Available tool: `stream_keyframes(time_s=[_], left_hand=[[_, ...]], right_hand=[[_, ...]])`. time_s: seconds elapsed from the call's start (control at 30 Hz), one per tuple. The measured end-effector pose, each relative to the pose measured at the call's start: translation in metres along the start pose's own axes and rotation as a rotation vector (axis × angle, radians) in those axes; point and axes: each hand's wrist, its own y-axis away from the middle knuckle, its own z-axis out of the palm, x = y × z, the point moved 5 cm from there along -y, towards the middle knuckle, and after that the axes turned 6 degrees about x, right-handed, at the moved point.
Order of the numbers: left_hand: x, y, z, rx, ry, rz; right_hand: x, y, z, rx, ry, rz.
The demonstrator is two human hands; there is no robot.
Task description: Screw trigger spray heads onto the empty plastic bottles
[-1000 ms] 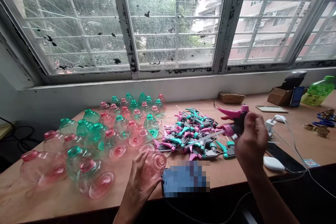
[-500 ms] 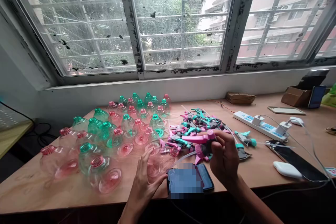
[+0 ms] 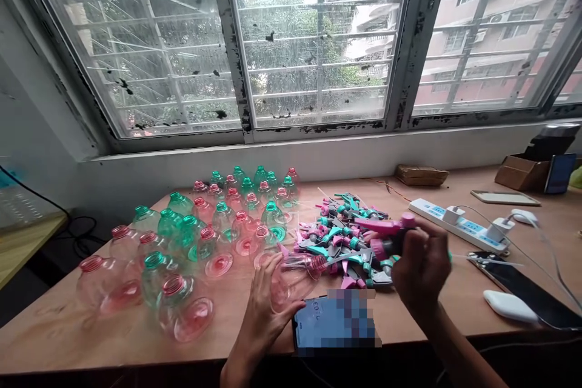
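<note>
My left hand (image 3: 265, 306) is wrapped round a clear pink plastic bottle (image 3: 295, 276) lying on its side near the table's front edge, its threaded neck pointing right. My right hand (image 3: 421, 268) grips a pink trigger sprayer head (image 3: 386, 231) held just right of the bottle's neck, over a pile of pink and teal sprayer heads (image 3: 345, 236). The sprayer's thin dip tube is hard to make out.
Several pink and green empty bottles (image 3: 191, 242) lie on the wooden table (image 3: 454, 297) at left. A phone (image 3: 336, 324) rests at the front edge. A power strip (image 3: 459, 224), cables, a second phone (image 3: 527, 288) and a cardboard box (image 3: 521, 171) sit at right.
My right hand brought the pink sprayer from the right down close to the bottle's neck, then drew back slightly right. My left hand kept its hold on the bottle. The camera shifted.
</note>
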Motion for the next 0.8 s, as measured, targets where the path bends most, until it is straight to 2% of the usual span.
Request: stream_keyframes(time_s=[0.1,0.2,0.33,0.43,0.5,0.6,0.8], left_hand=[[0.01,-0.006,0.001,-0.013,0.092,0.032],[0.015,-0.01,0.003,-0.028,0.196,0.031],[0.007,-0.011,0.014,-0.032,0.338,-0.095],[0.002,-0.009,0.026,-0.048,0.501,-0.214],[0.004,-0.008,0.032,-0.094,0.574,-0.244],[0.008,-0.005,0.035,-0.121,0.547,-0.265],[0.007,0.009,0.032,-0.13,0.455,-0.385]], right_hand=[[0.009,0.021,0.019,-0.248,-0.191,0.104],[0.027,0.05,0.029,-0.476,-0.311,0.329],[0.049,0.078,0.028,-0.691,-0.42,0.646],[0.063,0.087,0.023,-0.79,-0.453,0.784],[0.071,0.089,0.019,-0.81,-0.441,0.818],[0.075,0.087,0.014,-0.822,-0.416,0.805],[0.054,0.081,0.014,-0.9,-0.35,0.673]])
